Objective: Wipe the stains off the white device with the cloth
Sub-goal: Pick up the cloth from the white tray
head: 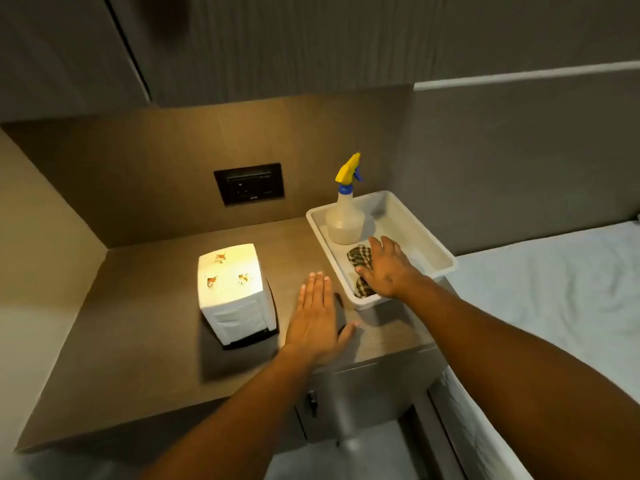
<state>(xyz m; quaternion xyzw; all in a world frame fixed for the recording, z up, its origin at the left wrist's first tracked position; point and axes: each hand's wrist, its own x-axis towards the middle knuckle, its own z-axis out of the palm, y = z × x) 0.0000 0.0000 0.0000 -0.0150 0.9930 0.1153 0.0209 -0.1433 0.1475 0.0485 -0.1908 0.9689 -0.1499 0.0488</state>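
The white device (232, 289), a boxy unit on a dark base, stands on the wooden counter, its top marked with several orange-brown stains. My left hand (317, 317) lies flat on the counter just right of the device, fingers extended, holding nothing. A checkered cloth (358, 258) lies crumpled in a white tray (434, 249) to the right. My right hand (386, 268) rests on top of the cloth, palm down with fingers spread over it, hiding the cloth's middle. A grip on the cloth cannot be made out.
A translucent spray bottle (344, 216) with a yellow and blue trigger stands at the tray's far end. A black wall socket (249, 183) sits behind the device. A white bed sheet (554, 292) lies to the right, and a drawer front (363, 396) is below the counter.
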